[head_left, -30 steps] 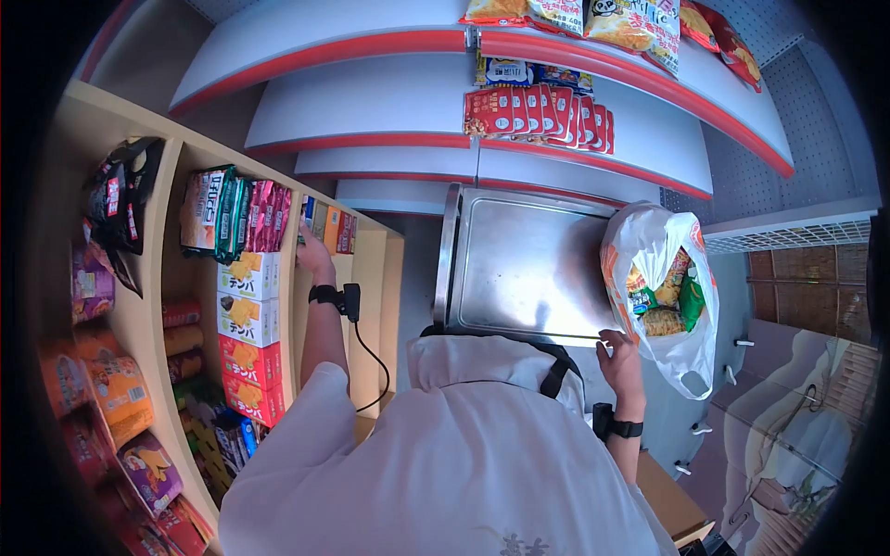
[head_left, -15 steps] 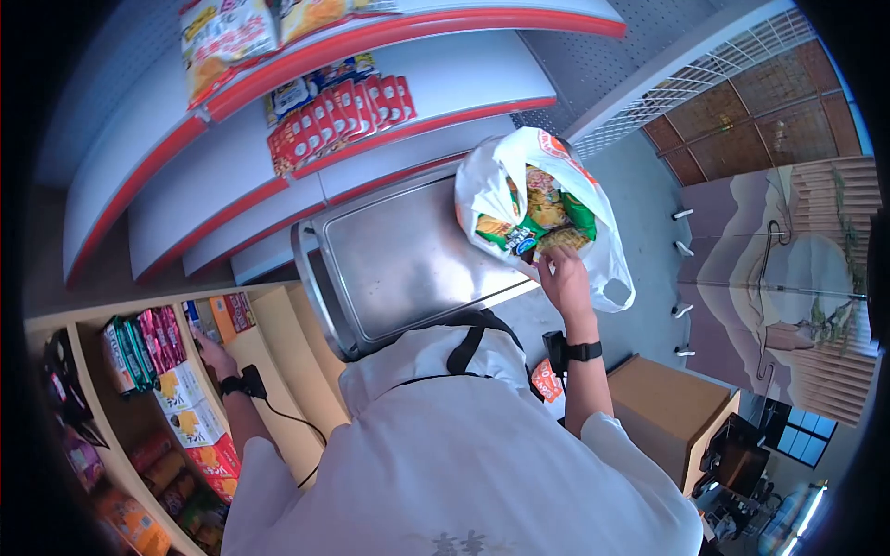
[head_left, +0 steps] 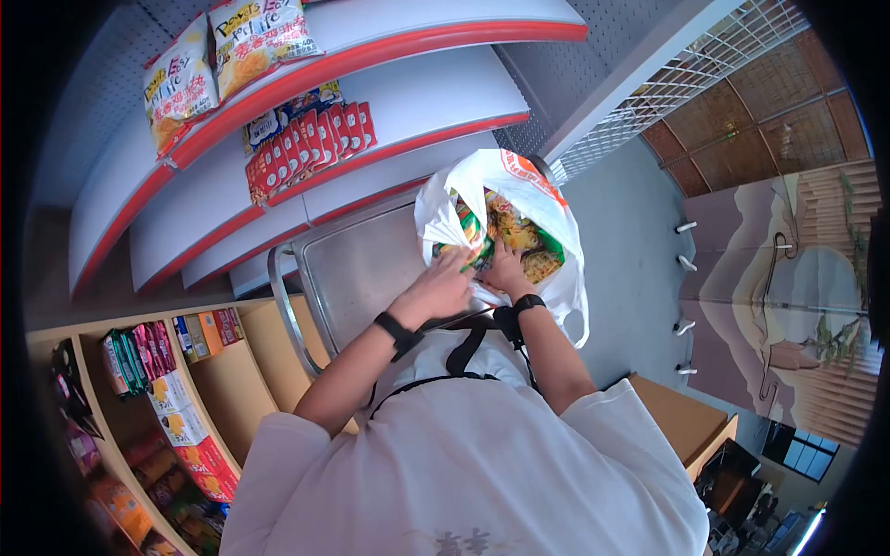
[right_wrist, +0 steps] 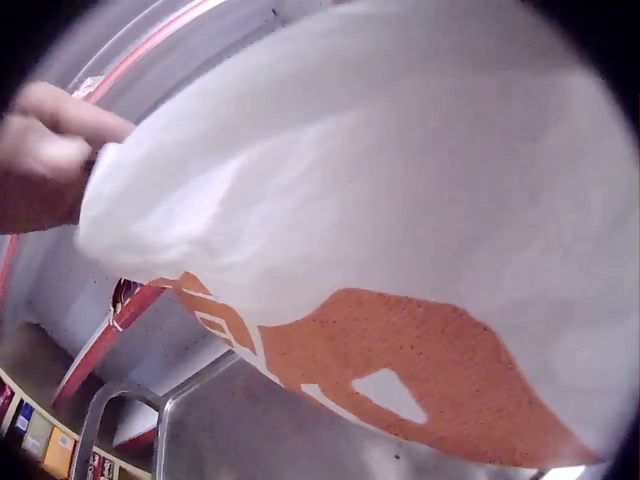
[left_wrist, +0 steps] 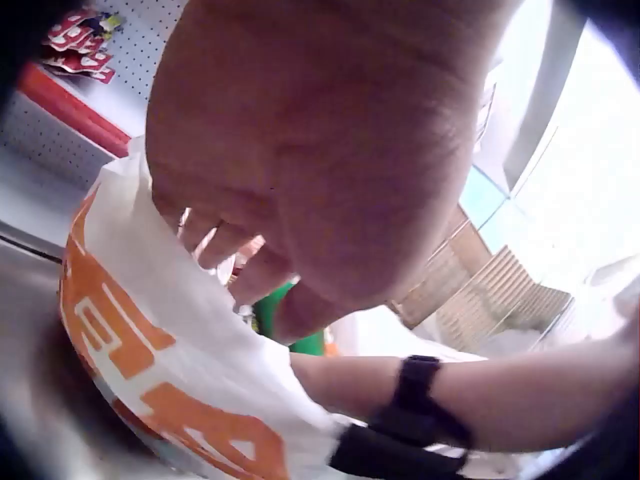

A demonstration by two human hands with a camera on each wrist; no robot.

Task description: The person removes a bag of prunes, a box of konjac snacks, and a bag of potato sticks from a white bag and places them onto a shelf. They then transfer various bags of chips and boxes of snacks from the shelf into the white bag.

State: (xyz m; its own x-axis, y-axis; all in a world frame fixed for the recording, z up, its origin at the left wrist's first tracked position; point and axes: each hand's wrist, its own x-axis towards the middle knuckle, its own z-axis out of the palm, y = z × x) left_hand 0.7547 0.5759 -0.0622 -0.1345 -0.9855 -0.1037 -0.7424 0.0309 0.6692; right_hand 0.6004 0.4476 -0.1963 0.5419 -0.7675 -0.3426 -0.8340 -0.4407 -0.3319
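Now left hand [head_left: 439,291] at bag [head_left: 452,188]

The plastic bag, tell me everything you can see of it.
The plastic bag is white, thin-looking and creased, with orange-red print on its outside. It looks bulky, and its mouth gapes, showing packets in green and yellow. A handle loop droops from one side. It seems to stand upright at one end of the metal tray. The left hand reaches over its near rim, the right hand into its mouth; their grip is unclear.
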